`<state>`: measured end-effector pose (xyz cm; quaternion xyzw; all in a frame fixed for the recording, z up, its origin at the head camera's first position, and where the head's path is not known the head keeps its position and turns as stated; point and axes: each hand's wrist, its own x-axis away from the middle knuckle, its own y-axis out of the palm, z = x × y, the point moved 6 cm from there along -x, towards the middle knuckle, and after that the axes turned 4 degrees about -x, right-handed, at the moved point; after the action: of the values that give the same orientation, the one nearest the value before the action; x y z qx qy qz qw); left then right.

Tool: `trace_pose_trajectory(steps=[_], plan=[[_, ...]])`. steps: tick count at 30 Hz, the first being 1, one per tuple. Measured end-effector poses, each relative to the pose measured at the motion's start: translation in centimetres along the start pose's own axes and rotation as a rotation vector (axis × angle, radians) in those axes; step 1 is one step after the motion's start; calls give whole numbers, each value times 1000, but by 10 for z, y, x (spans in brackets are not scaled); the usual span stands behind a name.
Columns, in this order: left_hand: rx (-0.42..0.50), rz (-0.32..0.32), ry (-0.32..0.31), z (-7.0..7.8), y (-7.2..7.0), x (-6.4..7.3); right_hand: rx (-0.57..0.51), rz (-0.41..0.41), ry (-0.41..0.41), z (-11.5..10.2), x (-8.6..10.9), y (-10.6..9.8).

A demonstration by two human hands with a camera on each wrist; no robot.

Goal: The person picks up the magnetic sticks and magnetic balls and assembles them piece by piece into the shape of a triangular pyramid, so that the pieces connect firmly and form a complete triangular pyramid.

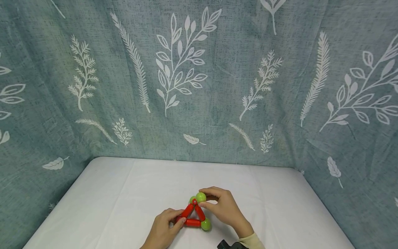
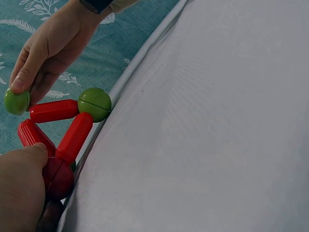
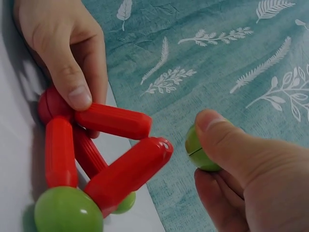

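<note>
My left hand (image 1: 164, 226) grips a red ball (image 3: 47, 107), thumb on top, at one corner of a frame of red rods. One rod (image 3: 60, 153) runs from it to a shiny green ball (image 3: 68, 212); from there another rod (image 3: 130, 171) slants up. A rod (image 3: 115, 121) from the red ball leans toward that rod's free end. A further rod leads to a green ball (image 3: 126, 203) partly hidden behind. Between thumb and fingers, my right hand (image 1: 226, 208) pinches a loose green ball (image 2: 17, 101), just beside the converging rod ends, with a small gap in the right wrist view.
The pieces are over a table with a white cloth (image 1: 124, 193). Behind it and at both sides hangs a blue-green curtain (image 1: 217, 138) with white leaf prints. A black wrist device (image 1: 230, 245) sits at the right sleeve.
</note>
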<state>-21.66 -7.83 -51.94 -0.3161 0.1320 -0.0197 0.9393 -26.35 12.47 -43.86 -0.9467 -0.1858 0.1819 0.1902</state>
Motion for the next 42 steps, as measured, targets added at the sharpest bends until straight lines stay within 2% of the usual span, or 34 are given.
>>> trace_pose_trajectory(steps=[13,23,42], plan=[[-1,19,4,1,-1,1,106,-24,-34,-3,-1,13],[-4,14,-4,1,-2,2,112,-38,-16,-4,-1,17],[-7,10,1,2,-2,2,163,-19,-44,0,-2,18]])
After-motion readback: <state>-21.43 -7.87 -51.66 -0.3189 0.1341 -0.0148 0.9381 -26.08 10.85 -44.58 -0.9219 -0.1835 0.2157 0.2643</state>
